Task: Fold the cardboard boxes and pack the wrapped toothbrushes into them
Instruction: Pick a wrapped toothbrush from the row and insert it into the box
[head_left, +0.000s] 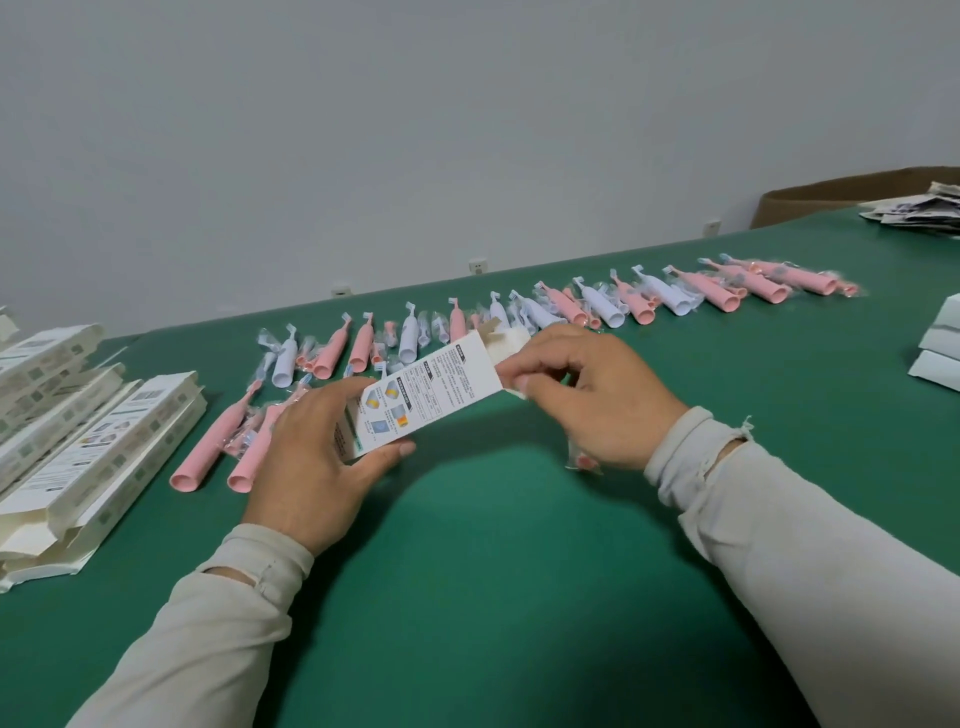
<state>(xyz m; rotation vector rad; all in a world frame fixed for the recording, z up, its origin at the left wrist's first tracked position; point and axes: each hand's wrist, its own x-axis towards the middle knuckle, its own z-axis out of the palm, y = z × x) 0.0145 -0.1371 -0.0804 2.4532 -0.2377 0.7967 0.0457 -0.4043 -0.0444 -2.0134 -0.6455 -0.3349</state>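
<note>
One printed cardboard box (431, 387) held above the green table (493, 597), mid-frame, long and narrow, matte white with text and small colour diagrams. Left hand (317, 457) wrapped around its near end, thumb on the lower edge. Right hand (587, 395) pinching the far end by the open flap, plain unprinted card inside; small clear wrapper with a pink part (584, 460) tucked under that palm, contents hard to tell.

Row of wrapped toothbrushes (545, 312) lying along the table behind the box: roughly a dozen pink, roughly six white, exact count unclear where they overlap. Smooth tapered plastic tubes, hollow round bases, crinkly clear film around the heads. Two more pink ones (208, 447) nearer, left of the left hand.

Stack of flat unfolded boxes (88, 447) at left, several, same print. Two white boxes (940, 348) stacked at right edge. Pile of printed leaflets (919, 210) far right, beside a brown carton (852, 195).
</note>
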